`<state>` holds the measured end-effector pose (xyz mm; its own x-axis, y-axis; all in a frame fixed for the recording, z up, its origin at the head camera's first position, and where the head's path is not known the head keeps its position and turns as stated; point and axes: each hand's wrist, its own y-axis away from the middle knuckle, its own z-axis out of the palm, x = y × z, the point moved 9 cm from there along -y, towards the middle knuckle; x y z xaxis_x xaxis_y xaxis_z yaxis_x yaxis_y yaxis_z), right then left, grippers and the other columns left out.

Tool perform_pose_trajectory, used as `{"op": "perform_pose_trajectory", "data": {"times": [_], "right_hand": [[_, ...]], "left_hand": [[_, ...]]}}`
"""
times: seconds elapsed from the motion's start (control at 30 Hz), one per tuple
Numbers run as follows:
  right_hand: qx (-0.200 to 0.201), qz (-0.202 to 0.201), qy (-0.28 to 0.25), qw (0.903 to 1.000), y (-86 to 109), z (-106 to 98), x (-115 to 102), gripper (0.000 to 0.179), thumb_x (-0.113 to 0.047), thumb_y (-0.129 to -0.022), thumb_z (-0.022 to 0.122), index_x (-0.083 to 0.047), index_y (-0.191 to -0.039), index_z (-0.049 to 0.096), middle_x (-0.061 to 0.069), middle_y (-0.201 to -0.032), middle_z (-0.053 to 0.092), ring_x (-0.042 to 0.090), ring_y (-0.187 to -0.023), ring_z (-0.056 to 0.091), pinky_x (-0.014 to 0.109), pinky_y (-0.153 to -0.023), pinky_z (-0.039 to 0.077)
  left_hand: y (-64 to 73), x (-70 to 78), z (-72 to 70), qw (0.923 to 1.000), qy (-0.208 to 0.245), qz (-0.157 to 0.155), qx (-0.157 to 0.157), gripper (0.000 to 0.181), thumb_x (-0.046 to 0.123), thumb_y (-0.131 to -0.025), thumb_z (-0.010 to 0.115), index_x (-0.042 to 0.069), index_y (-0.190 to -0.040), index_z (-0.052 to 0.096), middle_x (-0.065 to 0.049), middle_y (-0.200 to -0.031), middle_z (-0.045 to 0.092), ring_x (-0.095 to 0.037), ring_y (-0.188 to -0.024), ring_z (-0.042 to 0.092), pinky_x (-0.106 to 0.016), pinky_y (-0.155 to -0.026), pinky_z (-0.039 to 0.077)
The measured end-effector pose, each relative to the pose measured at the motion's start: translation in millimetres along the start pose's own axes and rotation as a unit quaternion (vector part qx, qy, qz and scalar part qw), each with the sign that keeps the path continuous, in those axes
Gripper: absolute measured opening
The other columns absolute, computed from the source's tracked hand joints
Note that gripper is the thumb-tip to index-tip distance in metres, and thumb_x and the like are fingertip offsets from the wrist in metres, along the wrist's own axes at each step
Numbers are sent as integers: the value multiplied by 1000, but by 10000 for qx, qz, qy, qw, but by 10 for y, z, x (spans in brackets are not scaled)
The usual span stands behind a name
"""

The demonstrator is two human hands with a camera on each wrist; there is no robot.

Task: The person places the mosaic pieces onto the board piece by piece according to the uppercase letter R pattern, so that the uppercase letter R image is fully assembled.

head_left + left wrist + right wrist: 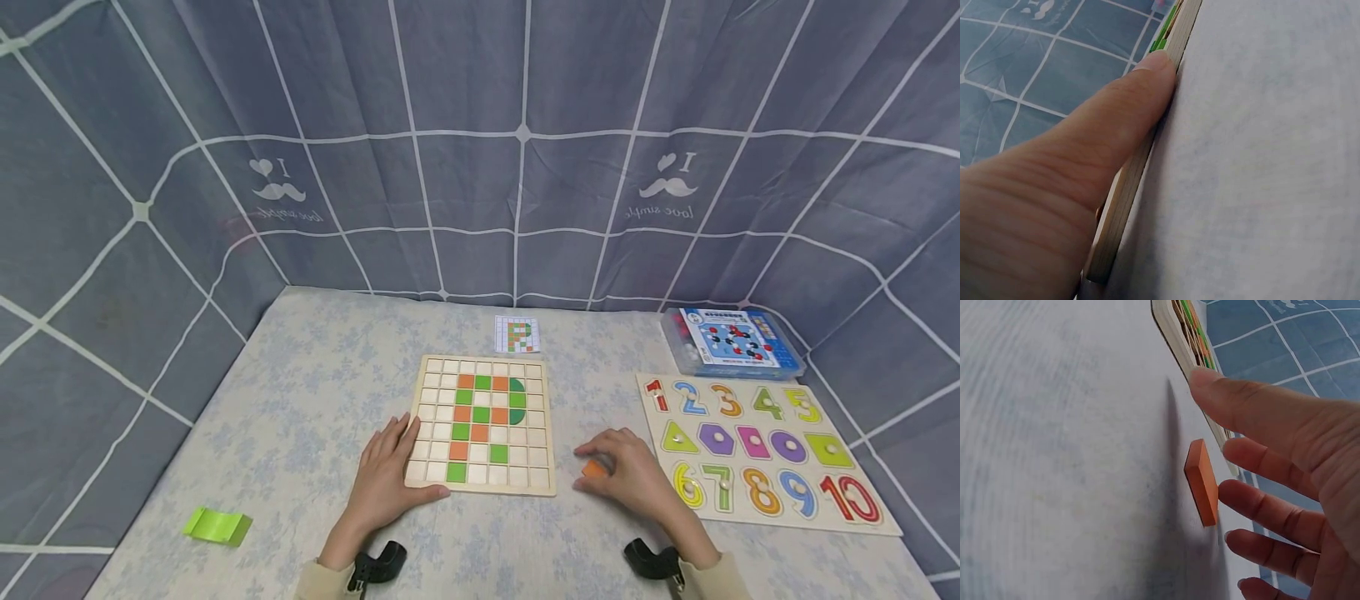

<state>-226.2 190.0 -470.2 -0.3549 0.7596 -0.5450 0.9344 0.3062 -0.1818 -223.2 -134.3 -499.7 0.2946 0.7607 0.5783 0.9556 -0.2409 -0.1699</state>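
A square wooden grid board [552,433] lies on the table, its green and orange tiles set in a letter-like pattern. My left hand [386,475] rests at its lower left corner, fingers along the left side and the thumb [1122,119] against the front edge. To the right of the board, my right hand [633,477] hovers low around a loose orange tile [1202,484]. In the right wrist view the tile lies on the cloth near the fingertips, and the thumb [1247,403] stands well apart from the fingers, so nothing is gripped.
Behind the board lies a small pattern card [517,335]. A number-and-shape puzzle board [765,454] is at the right, with a clear plastic box [731,343] behind it. At the left sits a bright green curved piece [217,527]. A grey checked curtain [480,183] encloses the table.
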Motion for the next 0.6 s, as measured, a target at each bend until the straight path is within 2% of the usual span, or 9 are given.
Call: {"op": "perform_pose_trajectory", "data": {"times": [0.37,0.6], "right_hand": [[-217,175,55,9996,45,7,42,38,-38,-63,88,-22,-94,74,-16,-87,57,11,-85,50,36,-74,43],[-342,317,132,9988,61,22,68,37,-38,-64,88,-22,-94,74,-17,-86,57,10,-81,47,33,-70,40]], "left_hand": [[-2,10,-9,10000,-3,14,20,111,58,-66,79,1,-147,31,-20,-151,25,-37,-140,15,-54,-109,12],[-1,14,-10,10000,-3,39,37,110,57,-66,79,1,-147,32,-20,-151,26,-38,-139,15,-54,-109,13]]}}
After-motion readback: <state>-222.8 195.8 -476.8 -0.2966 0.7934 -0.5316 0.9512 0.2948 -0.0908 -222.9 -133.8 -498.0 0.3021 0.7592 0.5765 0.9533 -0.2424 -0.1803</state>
